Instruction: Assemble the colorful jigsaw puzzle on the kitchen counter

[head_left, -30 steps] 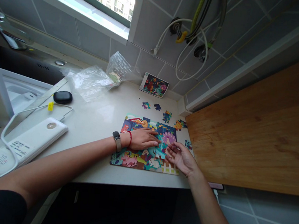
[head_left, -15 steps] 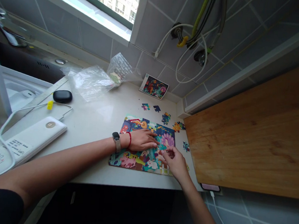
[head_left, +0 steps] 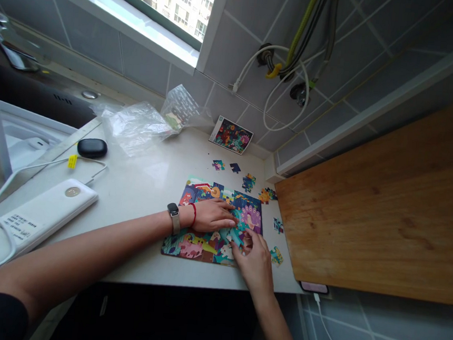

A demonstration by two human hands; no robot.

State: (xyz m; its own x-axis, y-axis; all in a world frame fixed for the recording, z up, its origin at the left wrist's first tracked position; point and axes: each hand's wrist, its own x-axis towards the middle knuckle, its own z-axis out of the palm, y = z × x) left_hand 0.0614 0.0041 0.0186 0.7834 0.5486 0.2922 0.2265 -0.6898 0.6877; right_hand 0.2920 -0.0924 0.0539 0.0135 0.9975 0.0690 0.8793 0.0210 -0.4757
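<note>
A colourful jigsaw puzzle (head_left: 192, 243) lies on the white counter under both my hands. My left hand (head_left: 210, 214) rests flat across its middle, fingers stretched out toward the right. Over the puzzle's lower right part, my right hand (head_left: 254, 254) has thumb and fingers curled round a puzzle piece whose outline is mostly hidden. Loose puzzle pieces lie beyond and beside the puzzle: a pink and teal piece (head_left: 218, 165), a dark blue piece (head_left: 235, 168), a joined blue cluster (head_left: 248, 182), an orange one (head_left: 264, 195), and a yellow-teal piece (head_left: 276, 256) right of my right hand.
A picture card (head_left: 231, 135) leans by the wall. Crumpled clear plastic bags (head_left: 135, 125), a black case (head_left: 92, 148) and a white power bank (head_left: 48, 212) with cable occupy the left. A wooden board (head_left: 378, 204) borders the counter's right. A phone (head_left: 314, 288) sits at its corner.
My right hand has shifted left and turned over the puzzle's lower right, uncovering the yellow-teal piece beside it. My left hand stays flat in place. The view has tilted slightly.
</note>
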